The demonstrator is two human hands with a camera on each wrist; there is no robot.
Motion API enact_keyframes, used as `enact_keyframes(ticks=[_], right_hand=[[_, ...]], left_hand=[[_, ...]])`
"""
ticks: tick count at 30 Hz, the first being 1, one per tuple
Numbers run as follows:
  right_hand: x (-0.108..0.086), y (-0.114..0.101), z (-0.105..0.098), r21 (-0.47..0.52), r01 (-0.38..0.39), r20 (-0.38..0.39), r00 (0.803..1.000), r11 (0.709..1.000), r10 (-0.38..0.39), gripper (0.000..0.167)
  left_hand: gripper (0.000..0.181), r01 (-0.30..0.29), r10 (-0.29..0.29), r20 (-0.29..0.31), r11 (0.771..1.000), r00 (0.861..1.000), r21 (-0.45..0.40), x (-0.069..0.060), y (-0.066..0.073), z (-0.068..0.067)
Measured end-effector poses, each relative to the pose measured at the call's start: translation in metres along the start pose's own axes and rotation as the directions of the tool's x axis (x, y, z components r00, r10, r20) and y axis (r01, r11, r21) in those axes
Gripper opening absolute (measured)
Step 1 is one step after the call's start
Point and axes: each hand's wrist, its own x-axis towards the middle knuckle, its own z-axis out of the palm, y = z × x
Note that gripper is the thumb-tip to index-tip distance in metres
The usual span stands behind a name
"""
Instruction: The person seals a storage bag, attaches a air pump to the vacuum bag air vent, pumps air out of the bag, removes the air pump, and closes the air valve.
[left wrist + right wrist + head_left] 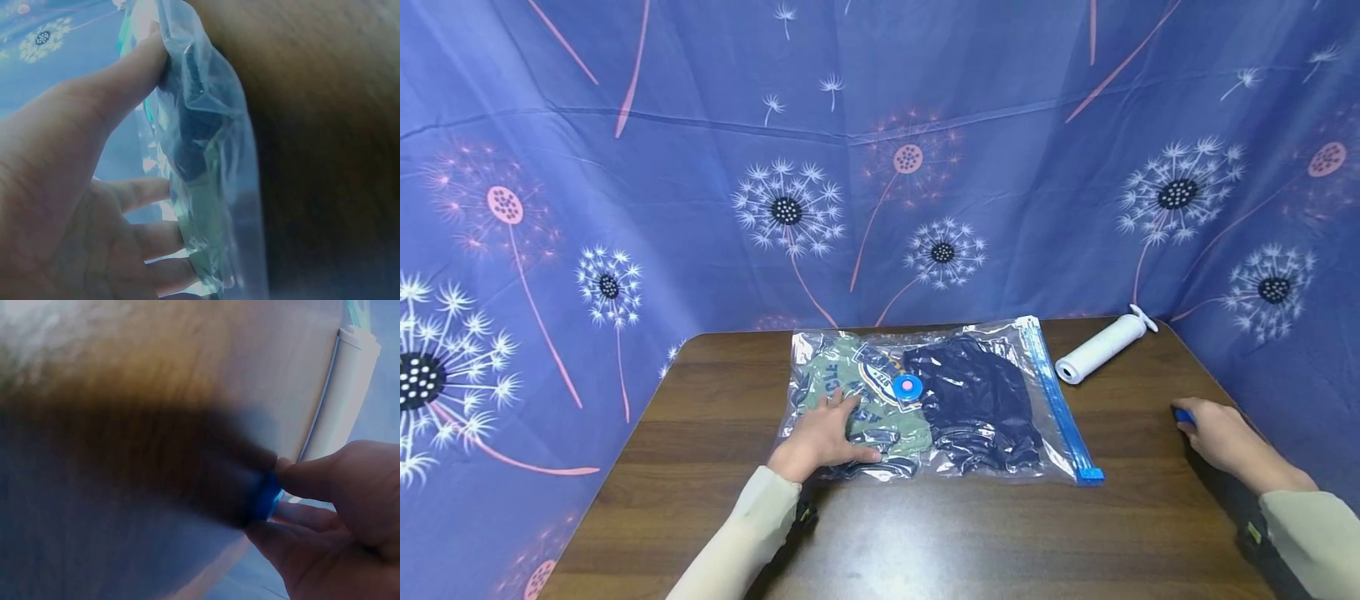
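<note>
A clear zip storage bag [1037, 454] lies flat on the table, with a green printed garment [910, 429] and a navy garment [981, 392] inside. Near its middle is a round blue valve [907, 387] with a pink centre. My left hand [826, 433] rests with spread fingers on the bag's left part; in the left wrist view its fingertips touch the plastic [206, 131]. At the table's right side, my right hand [1225, 433] pinches a small blue cap [267, 497] between thumb and fingers, partly hidden by them.
A white hand pump [1101, 348] lies at the back right, beside the bag's blue zip edge [1056, 400] with its slider [1090, 476]. Blue dandelion-print cloth [865, 250] hangs behind and around the wooden table [715, 442].
</note>
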Motion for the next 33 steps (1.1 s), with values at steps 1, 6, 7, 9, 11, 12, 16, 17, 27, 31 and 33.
enact_keyframes(ticks=[1,6,7,9,11,12,16,17,27,31,33], right_hand=[[0.0,0.0,0.0,0.0,0.009,-0.006,1.0,1.0,-0.009,0.03],[-0.001,-0.004,-0.003,-0.011,0.072,-0.067,0.995,0.997,-0.072,0.027],[0.0,-0.005,-0.006,-0.014,0.081,-0.077,0.994,0.997,-0.082,0.025],[0.003,-0.01,-0.01,-0.02,0.104,-0.12,0.987,0.994,-0.105,0.023],[0.009,-0.021,-0.019,-0.008,0.113,-0.144,0.983,0.994,-0.113,0.022],[0.013,-0.028,-0.023,-0.007,0.125,-0.168,0.978,0.992,-0.124,0.022],[0.031,-0.066,-0.043,0.045,0.154,-0.18,0.973,0.987,-0.144,0.027],[0.036,-0.077,-0.047,0.06,0.17,-0.179,0.971,0.984,-0.157,0.029],[0.099,-0.212,-0.037,0.252,0.365,-0.061,0.93,0.896,-0.362,0.037],[0.124,-0.255,-0.025,0.277,0.428,0.011,0.894,0.86,-0.449,0.038],[0.134,-0.272,-0.016,0.279,0.47,0.036,0.866,0.837,-0.498,0.037]], left_hand=[[0.115,0.0,0.0,-0.001,1.0,1.0,-0.002,-0.001,0.0,0.0],[0.113,-0.007,0.007,0.005,1.0,1.0,0.006,-0.007,0.0,0.002],[0.113,-0.01,0.01,0.004,1.0,1.0,0.01,-0.008,0.0,0.003],[0.113,-0.012,0.012,0.002,1.0,1.0,0.017,-0.01,0.001,0.003],[0.114,-0.009,0.009,0.001,0.999,1.0,0.035,-0.012,0.002,0.004],[0.114,-0.007,0.006,0.002,0.999,1.0,0.042,-0.013,0.003,0.004],[0.115,-0.008,0.008,0.002,0.998,1.0,0.062,-0.017,0.004,0.005],[0.115,-0.009,0.009,0.002,0.998,1.0,0.06,-0.018,0.005,0.005],[0.115,-0.02,0.019,0.01,0.996,1.0,0.086,-0.021,0.005,0.009],[0.116,-0.017,0.017,0.004,0.996,1.0,0.082,-0.021,0.005,0.008],[0.115,-0.011,0.011,0.001,0.997,1.0,0.071,-0.021,0.006,0.008]])
